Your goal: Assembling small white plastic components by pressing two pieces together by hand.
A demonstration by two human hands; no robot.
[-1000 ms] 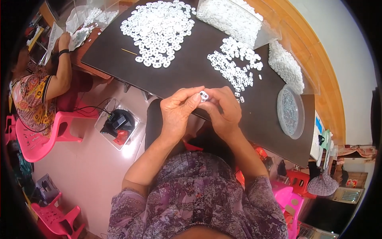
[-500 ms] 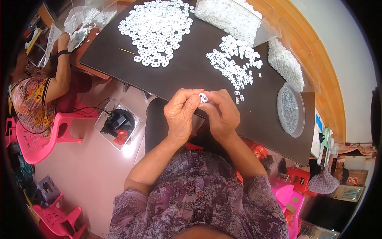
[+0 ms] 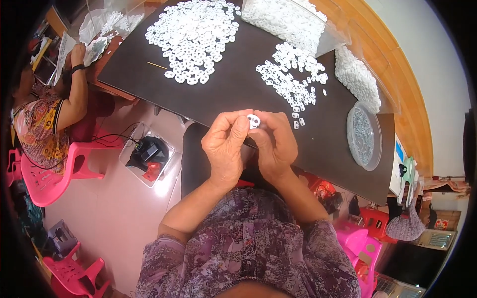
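Observation:
In front of my chest, at the table's near edge, both hands meet around a small white two-hole cord lock [image 3: 254, 121]. My left hand [image 3: 224, 150] pinches its left side between thumb and bent forefinger. From the other side my right hand [image 3: 278, 144] grips it too, thumb below and forefinger above. The two holes face up toward me; its left end is hidden by my left thumb. Beyond my hands lies a big heap of white oval two-hole pieces [image 3: 191, 35]. To the right are smaller white rectangular two-hole pieces [image 3: 288, 79], loosely scattered.
Clear bins of white pieces [image 3: 283, 22] [image 3: 357, 79] line the dark table's [image 3: 228, 94] far right. A round clear dish [image 3: 373, 161] holds small silvery bits. A thin yellowish stick [image 3: 157, 65] lies at the left. Another person [image 3: 49, 116] sits at a side table, left.
Both hands have shifted very slightly left, still pinching the cord lock. Slightly more of its two-hole face shows now. The heaps look unchanged.

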